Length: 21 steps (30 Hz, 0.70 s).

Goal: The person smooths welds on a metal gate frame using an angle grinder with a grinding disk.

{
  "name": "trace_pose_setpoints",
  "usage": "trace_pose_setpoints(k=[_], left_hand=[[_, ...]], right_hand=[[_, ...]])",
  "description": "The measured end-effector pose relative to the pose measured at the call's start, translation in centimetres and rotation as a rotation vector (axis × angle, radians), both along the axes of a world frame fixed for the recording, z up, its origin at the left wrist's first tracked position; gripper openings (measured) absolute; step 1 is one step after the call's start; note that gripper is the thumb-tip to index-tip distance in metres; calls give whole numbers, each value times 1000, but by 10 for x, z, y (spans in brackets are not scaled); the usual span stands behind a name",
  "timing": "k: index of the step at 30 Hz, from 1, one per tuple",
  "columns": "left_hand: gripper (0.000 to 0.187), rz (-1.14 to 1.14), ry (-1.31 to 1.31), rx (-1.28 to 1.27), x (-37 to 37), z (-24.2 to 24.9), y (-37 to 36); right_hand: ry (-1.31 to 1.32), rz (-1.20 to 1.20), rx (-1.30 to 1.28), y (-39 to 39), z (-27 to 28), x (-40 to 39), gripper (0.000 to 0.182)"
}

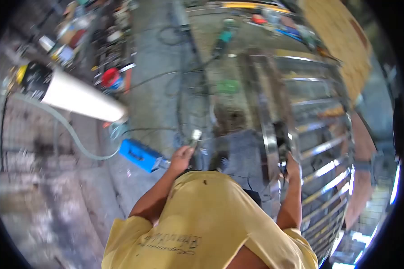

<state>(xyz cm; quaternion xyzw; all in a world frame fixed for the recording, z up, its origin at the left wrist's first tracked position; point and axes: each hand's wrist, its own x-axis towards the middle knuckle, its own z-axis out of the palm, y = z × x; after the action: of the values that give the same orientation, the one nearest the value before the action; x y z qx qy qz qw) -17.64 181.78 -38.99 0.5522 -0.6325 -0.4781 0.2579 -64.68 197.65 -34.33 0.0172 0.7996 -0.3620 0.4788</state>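
Observation:
My left hand is closed around a short tool with a pale, flat tip, which points away from me. Blur hides the exact kind of tool. On the other side, my right hand grips an upright bar of a shiny metal frame with several parallel rails. Its fingers are partly hidden behind the bar. The frame stands along my right side, and a blue metal box lies just left of my left hand.
A white gas cylinder with a dark top and a pale hose are at left. A green angle grinder lies ahead on the floor, with cables across it. Beyond are a red container, mixed clutter and a wooden board.

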Motion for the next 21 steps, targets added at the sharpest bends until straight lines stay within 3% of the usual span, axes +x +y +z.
trace_pose_setpoints(k=[3,5,8,9,11,12,14,16,17,18,20,21], left_hand=[[27,38,128,133,-7,1,7],[25,72,83,175,-14,5,9],[25,57,114,99,-30,2,13],[25,32,143,46,-37,-1,10],[25,97,182,282,-69,55,2],[25,45,204,213,-81,60,-1],[26,-46,243,76,-95,62,-6],[27,-55,162,17,-91,66,-15],[28,-64,122,-11,-85,64,-23],[28,-104,231,180,-71,44,-30],[28,-100,234,39,-24,5,-46],[29,-32,222,106,5,-34,-48]], right_hand=[[247,78,241,15,-6,3,66],[879,481,153,33,-26,-5,54],[824,616,-337,-7,75,68,34],[651,584,-413,-18,71,89,31],[463,988,-640,-51,49,125,38],[210,992,-586,-66,46,156,40],[395,1173,-640,-95,12,212,35],[622,1583,-623,-101,-72,222,36],[506,1575,-568,-106,-83,227,36],[396,1560,-509,-111,-93,233,35],[-220,1045,-278,-128,-78,258,30],[-145,1046,-259,-128,-96,264,29]])
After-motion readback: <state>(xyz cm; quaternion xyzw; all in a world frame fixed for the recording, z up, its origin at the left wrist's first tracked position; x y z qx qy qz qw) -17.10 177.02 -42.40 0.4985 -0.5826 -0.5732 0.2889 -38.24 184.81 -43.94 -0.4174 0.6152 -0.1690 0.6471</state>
